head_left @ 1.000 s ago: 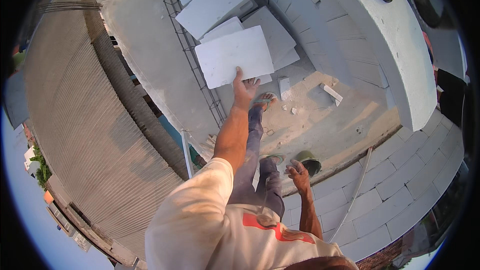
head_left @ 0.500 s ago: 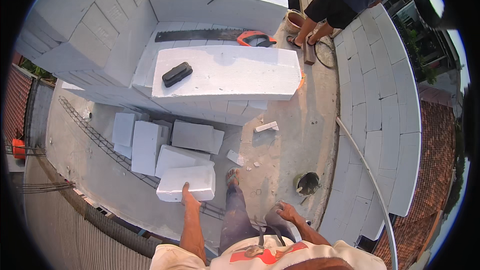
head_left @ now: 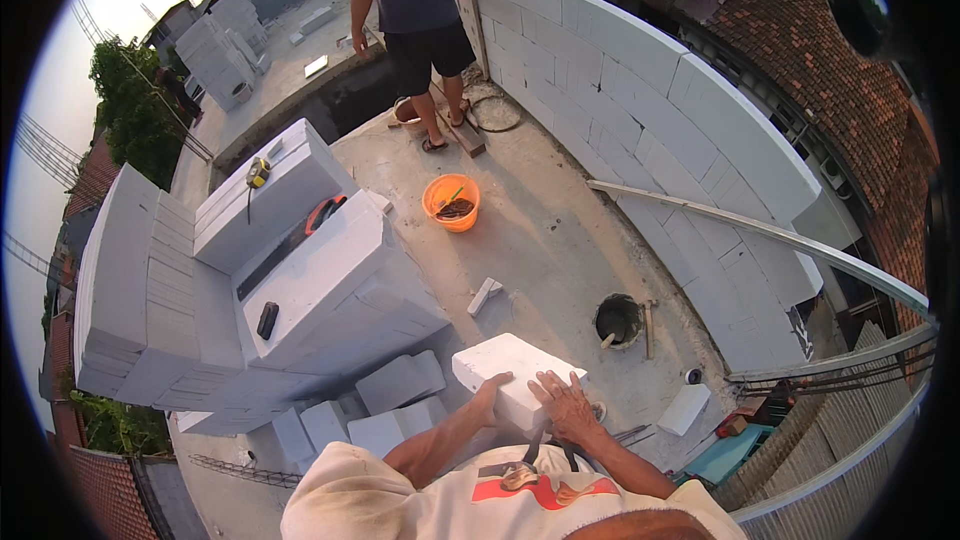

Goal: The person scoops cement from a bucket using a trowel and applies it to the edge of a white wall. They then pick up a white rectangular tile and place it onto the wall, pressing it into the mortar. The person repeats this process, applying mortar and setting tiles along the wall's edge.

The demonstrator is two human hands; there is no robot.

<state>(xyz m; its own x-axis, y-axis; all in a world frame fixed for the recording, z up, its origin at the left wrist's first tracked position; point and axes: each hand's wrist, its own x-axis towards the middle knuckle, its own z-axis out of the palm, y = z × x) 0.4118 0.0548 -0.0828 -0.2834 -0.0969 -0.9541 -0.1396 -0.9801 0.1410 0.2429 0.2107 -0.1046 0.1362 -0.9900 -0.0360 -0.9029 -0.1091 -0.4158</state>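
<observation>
In front of my body is a white lightweight concrete block, gripped between both hands. My left hand holds its near left side, with the thumb along the upper edge. My right hand presses on its right end, fingers bent over the edge. The block's underside is hidden. Several similar white blocks lie loose to the left of it, beside a large stack. On that stack rest a hand saw with an orange handle, a small black oblong tool and a yellow tape measure.
A person stands at the far side near a plank. An orange bucket and a dark mortar bucket stand on the concrete floor. A hammer lies beside the latter. A block wall with a leaning pole borders the right.
The block under my left hand has been lifted from the loose pile and moved right. My right hand has come onto it from my knee. The view has turned toward the right.
</observation>
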